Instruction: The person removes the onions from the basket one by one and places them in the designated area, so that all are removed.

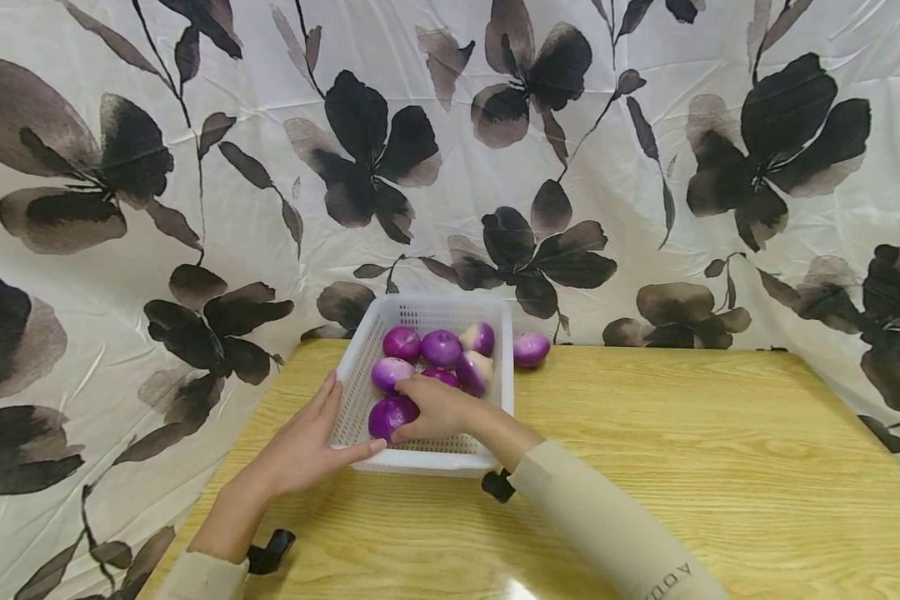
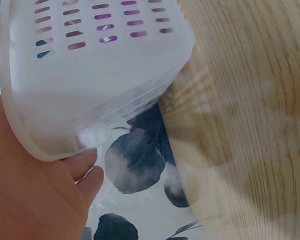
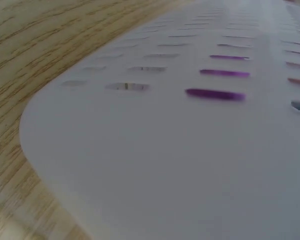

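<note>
A white plastic basket (image 1: pixel 431 461) with slotted walls holds several purple onions, some with pale ends. My left hand (image 1: pixel 300 446) holds the basket's near left corner, its thumb along the front rim and its fingers against the outside of the left wall. In the left wrist view, fingertips (image 2: pixel 92 180) show past the rim. Reaching in over the near right side, my right hand (image 1: pixel 438 408) grips a purple onion (image 1: pixel 387 419) at the near left, thumb and fingers on its right side. A paler onion (image 1: pixel 390 373) lies just behind that one.
One more purple onion (image 1: pixel 532 350) sits on the wooden table (image 1: pixel 682 450), outside the basket near its far right corner. A floral cloth (image 1: pixel 450 167) hangs behind the table and down its left side. The right wrist view is mostly filled by the slotted basket wall (image 3: pixel 150 165).
</note>
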The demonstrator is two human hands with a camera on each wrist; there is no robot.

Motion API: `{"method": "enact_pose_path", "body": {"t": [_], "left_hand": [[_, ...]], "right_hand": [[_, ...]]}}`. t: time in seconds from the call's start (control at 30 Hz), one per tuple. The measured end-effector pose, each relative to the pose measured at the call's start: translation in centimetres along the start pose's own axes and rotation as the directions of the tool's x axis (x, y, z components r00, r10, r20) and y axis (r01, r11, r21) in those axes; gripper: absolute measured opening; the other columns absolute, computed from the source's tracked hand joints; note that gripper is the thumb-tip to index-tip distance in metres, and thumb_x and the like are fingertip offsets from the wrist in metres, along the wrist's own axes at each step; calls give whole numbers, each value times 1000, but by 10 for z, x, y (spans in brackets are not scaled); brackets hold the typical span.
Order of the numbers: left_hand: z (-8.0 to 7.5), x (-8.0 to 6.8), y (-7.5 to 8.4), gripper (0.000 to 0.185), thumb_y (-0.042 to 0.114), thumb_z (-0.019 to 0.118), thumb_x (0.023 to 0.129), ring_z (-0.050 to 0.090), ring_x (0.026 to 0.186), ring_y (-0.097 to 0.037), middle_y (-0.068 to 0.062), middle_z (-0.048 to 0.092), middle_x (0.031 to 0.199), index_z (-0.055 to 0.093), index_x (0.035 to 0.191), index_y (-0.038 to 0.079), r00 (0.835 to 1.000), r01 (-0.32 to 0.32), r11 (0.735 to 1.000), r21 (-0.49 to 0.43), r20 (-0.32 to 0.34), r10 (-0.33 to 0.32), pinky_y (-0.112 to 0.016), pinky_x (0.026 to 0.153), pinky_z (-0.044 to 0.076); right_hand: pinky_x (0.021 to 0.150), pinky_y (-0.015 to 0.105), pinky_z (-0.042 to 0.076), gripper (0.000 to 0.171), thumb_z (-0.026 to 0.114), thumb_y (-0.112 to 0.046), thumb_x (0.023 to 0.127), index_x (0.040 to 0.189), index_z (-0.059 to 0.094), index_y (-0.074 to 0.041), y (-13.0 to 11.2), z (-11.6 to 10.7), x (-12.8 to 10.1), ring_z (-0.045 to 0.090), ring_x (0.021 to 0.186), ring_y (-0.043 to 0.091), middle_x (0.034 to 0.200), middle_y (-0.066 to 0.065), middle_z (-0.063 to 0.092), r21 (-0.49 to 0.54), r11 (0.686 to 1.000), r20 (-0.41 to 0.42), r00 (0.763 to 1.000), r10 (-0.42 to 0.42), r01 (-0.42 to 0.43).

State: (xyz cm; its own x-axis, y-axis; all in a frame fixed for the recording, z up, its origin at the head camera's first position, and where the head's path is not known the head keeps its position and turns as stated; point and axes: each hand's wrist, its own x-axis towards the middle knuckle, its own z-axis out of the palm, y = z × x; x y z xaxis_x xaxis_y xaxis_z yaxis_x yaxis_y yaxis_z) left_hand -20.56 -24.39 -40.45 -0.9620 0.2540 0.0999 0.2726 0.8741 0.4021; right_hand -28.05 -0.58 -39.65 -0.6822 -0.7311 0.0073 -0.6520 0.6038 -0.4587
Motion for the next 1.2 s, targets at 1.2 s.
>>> {"method": "enact_pose_path", "body": {"t": [1.2], "left_hand": [[-3,-1,-6,127,77,63,85,22,149,-52,-21,-3,170,4,162,-5,1000,-3,1000,-20,-6,3,-68,115,29]], "right_hand": [[109,26,45,56,67,-40,99,143,55,-6,-11,18,18,59,129,18,134,7,66,-121,992,131,991,-5,21]]}}
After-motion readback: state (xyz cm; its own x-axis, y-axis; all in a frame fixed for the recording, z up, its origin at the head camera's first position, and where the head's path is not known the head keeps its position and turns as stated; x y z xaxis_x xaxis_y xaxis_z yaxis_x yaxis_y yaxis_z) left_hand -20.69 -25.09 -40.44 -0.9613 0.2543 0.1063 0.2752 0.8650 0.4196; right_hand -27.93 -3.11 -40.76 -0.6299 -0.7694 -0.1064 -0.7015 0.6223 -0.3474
